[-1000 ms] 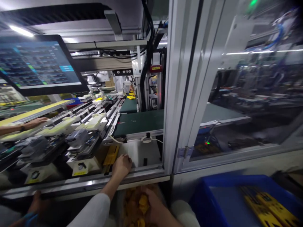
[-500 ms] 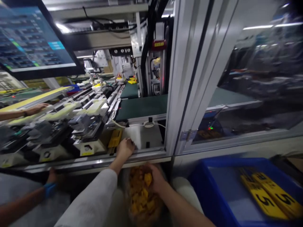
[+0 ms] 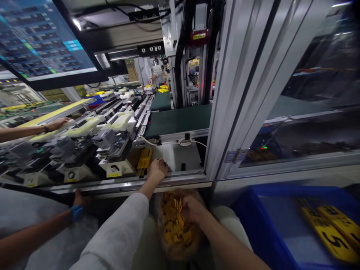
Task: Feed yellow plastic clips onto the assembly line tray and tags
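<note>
With the left hand [image 3: 158, 169] curled at the edge of the grey surface [image 3: 177, 155] and the right hand [image 3: 192, 208] well apart, down among yellow pieces [image 3: 176, 229] in a clear bag [image 3: 179, 254] below, probably best to pinch lightly and lift without snagging the bag. Hard to make out either grip; cannot tell whether holding anything. Impossible to see the blue bin [image 3: 254, 219] whole.

A tall silver metal post [image 3: 233, 75] stands near the middle. Just left of it are black cables [image 3: 181, 56] and a dark green conveyor belt [image 3: 180, 122]. Well left of the post, a lit monitor [image 3: 47, 41] hangs tilted above rows of grey fixtures [image 3: 105, 139] with pale yellow pads [image 3: 122, 122]. Right of the post is a clear panel [image 3: 303, 90]; below and right of the post, a blue bin [image 3: 254, 225] holds yellow bars [image 3: 329, 232], one marked 5.
</note>
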Demonstrator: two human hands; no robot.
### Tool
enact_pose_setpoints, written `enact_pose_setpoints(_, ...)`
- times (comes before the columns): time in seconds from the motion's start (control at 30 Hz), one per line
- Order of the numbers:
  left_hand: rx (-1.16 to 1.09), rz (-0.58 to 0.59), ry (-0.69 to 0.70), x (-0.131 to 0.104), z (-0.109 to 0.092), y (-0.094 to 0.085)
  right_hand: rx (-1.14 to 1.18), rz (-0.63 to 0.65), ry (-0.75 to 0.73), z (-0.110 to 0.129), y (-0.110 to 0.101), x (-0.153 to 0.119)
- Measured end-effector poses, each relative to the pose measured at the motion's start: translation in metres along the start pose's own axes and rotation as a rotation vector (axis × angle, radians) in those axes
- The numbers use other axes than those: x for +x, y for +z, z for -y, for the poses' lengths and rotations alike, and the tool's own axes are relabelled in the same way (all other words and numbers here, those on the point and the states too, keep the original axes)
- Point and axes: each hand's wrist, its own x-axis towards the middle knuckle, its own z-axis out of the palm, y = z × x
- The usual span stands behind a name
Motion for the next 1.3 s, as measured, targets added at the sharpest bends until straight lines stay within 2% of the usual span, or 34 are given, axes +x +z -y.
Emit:
enact_pose_setpoints(0.2, 0.01, -0.013, 0.008, -0.002, 0.001, -0.001, 0.012, 0.007, 0.054, -0.002, 0.006, -0.007)
enact_pose_setpoints(0.5, 0.011, 0.003, -0.01, -0.004, -0.001, -0.005, 0.012, -0.121, 0.098, -0.009, -0.001, 0.002)
enact_pose_setpoints(0.8, -0.011, -0.012, 0.003, -0.006, 0.0, -0.007, 0.017, -0.166, 0.151, -0.009, 0.0, 0.007)
enact_pose_setpoints(1.03, -0.002, -0.016, -0.005, -0.003, 0.0, -0.005, 0.046, -0.311, 0.094, -0.008, -0.008, 0.012)
enact_pose_setpoints(1.17, -0.007, -0.006, -0.006, -0.002, -0.001, -0.005, 0.049, -0.291, 0.091, -0.004, -0.005, 0.008)
enact_pose_setpoints(1.3, -0.021, 0.001, 0.009, -0.003, -0.001, -0.006, 0.051, -0.208, 0.085, 0.0, -0.001, 0.003)
